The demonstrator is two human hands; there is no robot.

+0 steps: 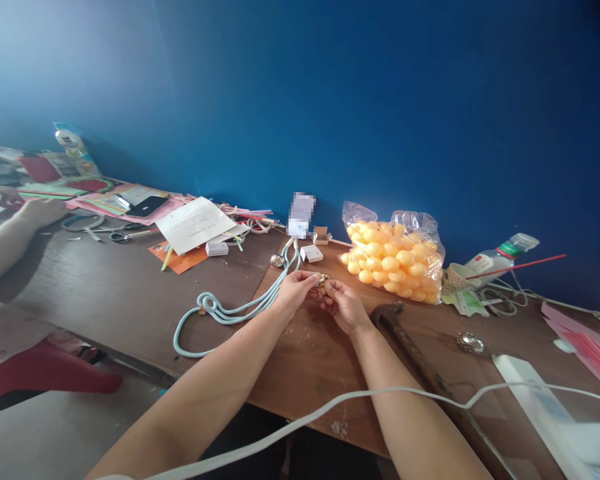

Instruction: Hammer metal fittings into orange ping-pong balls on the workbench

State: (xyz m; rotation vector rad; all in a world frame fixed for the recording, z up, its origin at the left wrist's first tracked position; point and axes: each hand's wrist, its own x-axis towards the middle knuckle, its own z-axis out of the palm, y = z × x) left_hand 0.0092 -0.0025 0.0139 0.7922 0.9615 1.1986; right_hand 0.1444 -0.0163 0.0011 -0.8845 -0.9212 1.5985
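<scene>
My left hand point(299, 290) and my right hand point(345, 303) meet over the brown table. Between their fingertips is a small shiny metal piece point(321, 281), gripped from both sides; its exact kind is too small to make out. Just beyond my left hand lies a silver, patterned round piece point(277, 260). Beside it a looped light-blue cord point(215, 308) runs across the table and partly behind my left forearm. Two small paper boxes, one a white box point(311, 253), lie beyond my hands.
A clear bag of orange balls point(390, 257) stands behind my right hand. Rightward are a dark hammer-like tool point(410, 347), another silver piece point(470, 342), a plastic bottle point(500, 260) and a white power strip point(530, 383). A white cable point(360, 395) crosses in front. Another person's arm point(10, 237) rests at left.
</scene>
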